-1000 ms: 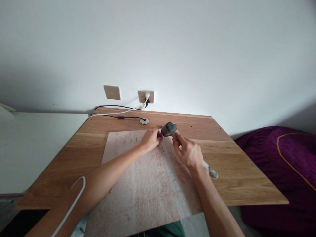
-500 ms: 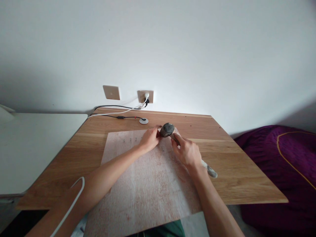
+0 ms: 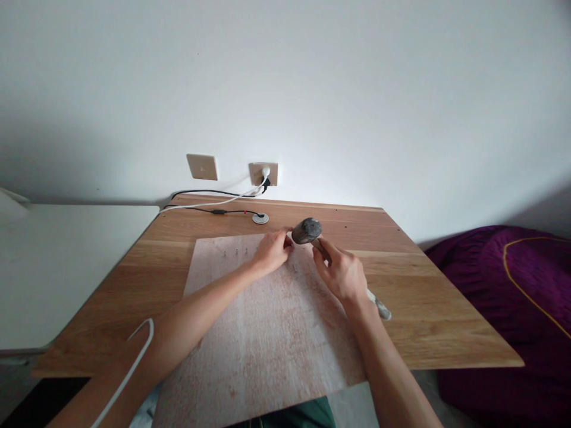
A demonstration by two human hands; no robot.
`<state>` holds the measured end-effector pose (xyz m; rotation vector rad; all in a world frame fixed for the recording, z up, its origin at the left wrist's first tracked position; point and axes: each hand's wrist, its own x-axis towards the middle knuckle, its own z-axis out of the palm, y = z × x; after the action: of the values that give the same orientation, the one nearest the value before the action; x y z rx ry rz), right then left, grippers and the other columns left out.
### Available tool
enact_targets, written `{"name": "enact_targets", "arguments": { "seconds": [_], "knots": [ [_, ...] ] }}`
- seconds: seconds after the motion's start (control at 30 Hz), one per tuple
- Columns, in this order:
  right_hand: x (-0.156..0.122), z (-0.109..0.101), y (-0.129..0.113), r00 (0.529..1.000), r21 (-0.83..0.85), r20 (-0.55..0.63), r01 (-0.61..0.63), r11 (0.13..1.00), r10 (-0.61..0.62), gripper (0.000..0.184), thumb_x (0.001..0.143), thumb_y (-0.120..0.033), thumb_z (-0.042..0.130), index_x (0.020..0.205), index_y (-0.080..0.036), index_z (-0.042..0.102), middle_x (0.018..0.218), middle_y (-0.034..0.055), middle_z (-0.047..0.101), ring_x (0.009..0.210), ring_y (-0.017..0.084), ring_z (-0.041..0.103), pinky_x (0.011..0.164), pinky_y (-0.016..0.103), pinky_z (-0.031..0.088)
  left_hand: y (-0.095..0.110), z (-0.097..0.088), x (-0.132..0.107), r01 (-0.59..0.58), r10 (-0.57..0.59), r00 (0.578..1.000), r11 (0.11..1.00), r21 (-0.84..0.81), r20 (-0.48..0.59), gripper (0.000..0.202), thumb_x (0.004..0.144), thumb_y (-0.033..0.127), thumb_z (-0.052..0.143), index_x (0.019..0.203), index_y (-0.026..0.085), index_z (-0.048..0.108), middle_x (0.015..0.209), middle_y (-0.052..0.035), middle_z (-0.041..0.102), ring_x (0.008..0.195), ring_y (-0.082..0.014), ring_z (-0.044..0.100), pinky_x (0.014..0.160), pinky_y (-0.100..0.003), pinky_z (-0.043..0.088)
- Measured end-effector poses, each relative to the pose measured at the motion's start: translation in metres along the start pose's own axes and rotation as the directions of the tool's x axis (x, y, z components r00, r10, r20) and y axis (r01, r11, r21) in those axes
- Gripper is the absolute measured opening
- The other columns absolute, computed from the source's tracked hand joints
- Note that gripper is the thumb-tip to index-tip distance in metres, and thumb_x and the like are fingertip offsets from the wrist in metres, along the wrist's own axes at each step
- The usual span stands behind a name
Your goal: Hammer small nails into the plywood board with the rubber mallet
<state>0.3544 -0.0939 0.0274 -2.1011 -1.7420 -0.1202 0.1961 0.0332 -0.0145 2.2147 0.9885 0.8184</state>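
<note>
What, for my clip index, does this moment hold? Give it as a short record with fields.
Left hand: fingertips pinched on the board, beside the hammer head; what they pinch is too small to tell
Right hand: grips hammer handle, head close to left fingertips
Board: pale sheet on the wooden table
Nails: short row standing in board, left of left hand
Behind: cables, wall socket

Wooden table (image 3: 419, 309): pale board (image 3: 267, 339), cables (image 3: 209, 209).
</note>
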Motion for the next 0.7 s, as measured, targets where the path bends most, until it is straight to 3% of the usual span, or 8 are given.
{"name": "enact_targets", "arguments": {
  "seconds": [0.2,0.4,0.57,0.7],
  "knots": [
    [0.0015,0.0006,0.0009,0.999,-0.026,0.04,-0.034,0.999,0.035,0.031,0.1,-0.036,0.053,0.12,-0.028,0.075,0.089,0.0059,0.08,0.071,0.021,0.071,0.062,0.027,0.034,0.0011,-0.0008,-0.0005,-0.035,0.037,0.999,0.996,0.082,-0.028,0.049,0.079,0.005,0.071,0.126,0.015,0.066,0.092,-0.0065,0.077,0.088,-0.0234,0.073,0.08,-0.031,0.056],
    [0.0009,0.007,0.0082,0.994,0.067,-0.078,-0.071,0.995,0.076,0.032,0.101,-0.038,0.055,0.122,-0.025,0.074,0.087,0.0056,0.081,0.068,0.018,0.07,0.061,0.025,0.035,-0.0038,0.0017,-0.0003,-0.046,0.046,0.998,0.999,-0.012,-0.049,0.04,0.082,0.01,0.077,0.121,0.015,0.067,0.087,-0.0037,0.077,0.081,-0.0196,0.072,0.077,-0.029,0.055],
    [0.0005,0.0075,0.0062,0.997,0.034,-0.055,-0.046,0.998,0.048,0.029,0.1,-0.037,0.057,0.119,-0.025,0.076,0.087,0.0065,0.081,0.066,0.018,0.068,0.06,0.025,0.033,-0.0046,0.0026,0.0004,-0.028,0.025,0.999,0.998,-0.06,-0.045,0.033,0.083,0.005,0.074,0.113,0.016,0.07,0.082,-0.0024,0.077,0.077,-0.0187,0.073,0.072,-0.027,0.054],
    [0.0002,0.006,0.0033,0.998,0.033,-0.051,-0.035,0.999,0.037,0.029,0.099,-0.036,0.057,0.119,-0.025,0.075,0.085,0.0063,0.08,0.065,0.018,0.067,0.06,0.026,0.032,-0.0018,0.0015,-0.0005,-0.032,0.031,0.999,0.998,-0.059,-0.019,0.037,0.085,0.005,0.069,0.121,0.015,0.066,0.086,-0.0042,0.077,0.082,-0.0213,0.074,0.076,-0.03,0.057]
  ]
}}
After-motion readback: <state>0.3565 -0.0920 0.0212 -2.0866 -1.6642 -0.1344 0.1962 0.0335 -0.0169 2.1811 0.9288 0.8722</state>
